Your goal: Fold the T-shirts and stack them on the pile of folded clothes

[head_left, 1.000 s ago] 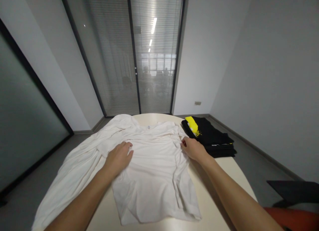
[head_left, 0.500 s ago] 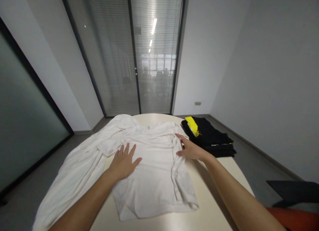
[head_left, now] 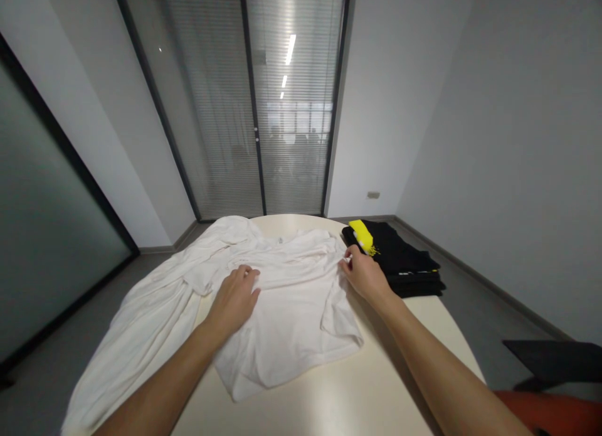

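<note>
A white shirt [head_left: 286, 323] lies spread on the table, its hem toward me and its upper part wrinkled. At its left side, my left hand [head_left: 235, 296] rests on the cloth with fingers curled and gripping it. My right hand [head_left: 365, 276] pinches the shirt's right edge between thumb and fingers. A crosswise fold of cloth runs between the two hands. The fingertips of both hands are partly hidden.
More white clothing [head_left: 141, 323] spreads over the table's left side. Folded black clothes [head_left: 399, 254] are stacked at the right, with a yellow item [head_left: 361, 234] on top. The pale table [head_left: 301, 417] has a rounded edge. A red and black chair [head_left: 555, 411] stands at lower right.
My left fingers have gone from spread to curled. The right hand has moved slightly right and closed on the edge. The shirt's hem has shifted away from me, most on the right.
</note>
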`<action>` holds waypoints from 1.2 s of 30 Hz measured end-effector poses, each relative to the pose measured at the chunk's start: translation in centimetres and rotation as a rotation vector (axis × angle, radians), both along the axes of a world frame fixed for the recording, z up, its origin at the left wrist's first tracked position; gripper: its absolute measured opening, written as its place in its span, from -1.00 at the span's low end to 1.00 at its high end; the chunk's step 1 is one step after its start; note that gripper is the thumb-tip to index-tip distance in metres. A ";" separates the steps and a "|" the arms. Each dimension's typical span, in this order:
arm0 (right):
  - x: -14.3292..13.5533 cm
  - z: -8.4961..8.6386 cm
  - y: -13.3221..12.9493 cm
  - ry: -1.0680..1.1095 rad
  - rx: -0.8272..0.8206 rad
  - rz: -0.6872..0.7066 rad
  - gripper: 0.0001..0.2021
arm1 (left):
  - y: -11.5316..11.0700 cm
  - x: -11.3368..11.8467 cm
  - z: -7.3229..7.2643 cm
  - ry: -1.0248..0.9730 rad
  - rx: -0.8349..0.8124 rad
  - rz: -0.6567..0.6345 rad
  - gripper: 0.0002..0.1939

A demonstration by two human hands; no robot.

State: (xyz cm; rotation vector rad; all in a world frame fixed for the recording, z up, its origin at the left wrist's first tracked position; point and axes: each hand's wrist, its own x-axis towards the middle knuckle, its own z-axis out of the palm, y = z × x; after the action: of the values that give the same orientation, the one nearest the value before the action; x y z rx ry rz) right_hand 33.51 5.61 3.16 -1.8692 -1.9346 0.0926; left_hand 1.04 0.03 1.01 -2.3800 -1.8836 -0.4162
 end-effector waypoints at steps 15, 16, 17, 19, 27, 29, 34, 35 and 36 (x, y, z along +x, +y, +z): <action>1.3 -0.4 1.6 0.354 0.234 0.086 -0.69 | 0.1 -1.1 -1.0 -0.088 -0.281 -0.350 -0.48; 1.5 -0.3 1.4 0.296 0.232 0.084 -0.71 | 0.2 -1.3 -1.1 -0.078 -0.293 -0.350 -0.50; 1.6 -0.2 1.3 0.237 0.220 0.087 -0.72 | 0.3 -1.4 -1.2 -0.067 -0.297 -0.347 -0.51; 1.6 -0.1 1.1 0.128 0.189 0.117 -0.70 | 0.5 -1.7 -1.6 -0.053 -0.271 -0.320 -0.52; -0.2 1.5 -1.0 0.126 -0.167 0.622 -0.69 | 0.4 -1.6 -2.1 -0.037 -0.106 -0.315 -0.56; -0.9 1.8 -1.8 0.152 -0.319 0.742 -0.69 | 0.3 -1.4 -1.6 -0.060 -0.098 -0.340 -0.57; -1.8 1.4 -2.5 0.107 -0.466 0.798 -0.57 | 0.0 -0.7 -0.3 -0.118 -0.110 -0.407 -0.57; -1.8 1.3 -2.5 0.114 -0.474 0.802 -0.58 | -0.1 -0.5 -0.1 -0.117 -0.106 -0.421 -0.57; -1.7 1.2 -2.4 0.123 -0.484 0.804 -0.60 | -0.1 -0.4 0.1 -0.114 -0.098 -0.435 -0.57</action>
State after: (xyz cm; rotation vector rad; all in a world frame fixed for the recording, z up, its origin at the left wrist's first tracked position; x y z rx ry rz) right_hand 31.80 3.17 4.39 -1.1470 -2.6032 0.9614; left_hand 0.61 -0.10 1.08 -2.8913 -1.4395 -0.5070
